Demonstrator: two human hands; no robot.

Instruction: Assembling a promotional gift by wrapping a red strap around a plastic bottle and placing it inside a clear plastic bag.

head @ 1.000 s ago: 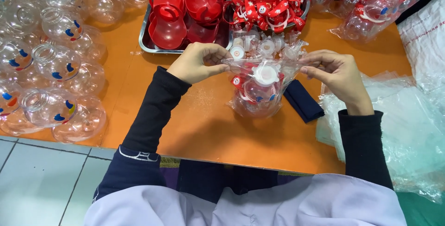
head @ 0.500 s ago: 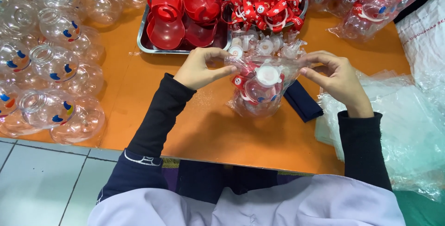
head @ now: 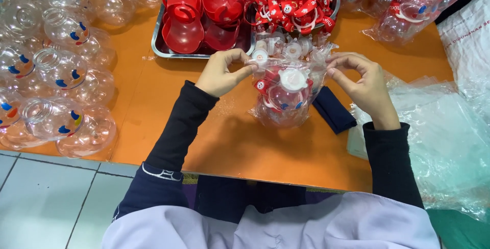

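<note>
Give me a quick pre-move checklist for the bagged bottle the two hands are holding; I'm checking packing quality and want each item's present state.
1. Left hand pinches the plastic bag at its top edge: ok.
2. Right hand pinches the opposite top edge: ok.
3. Clear bottle sits inside the bag, white cap up: ok.
4. Bag mouth sealed: cannot tell.
5. Bag bottom rests on the orange table: ok.
6. Dark blue cloth lies apart from the bag: cannot tell, very close.
</note>
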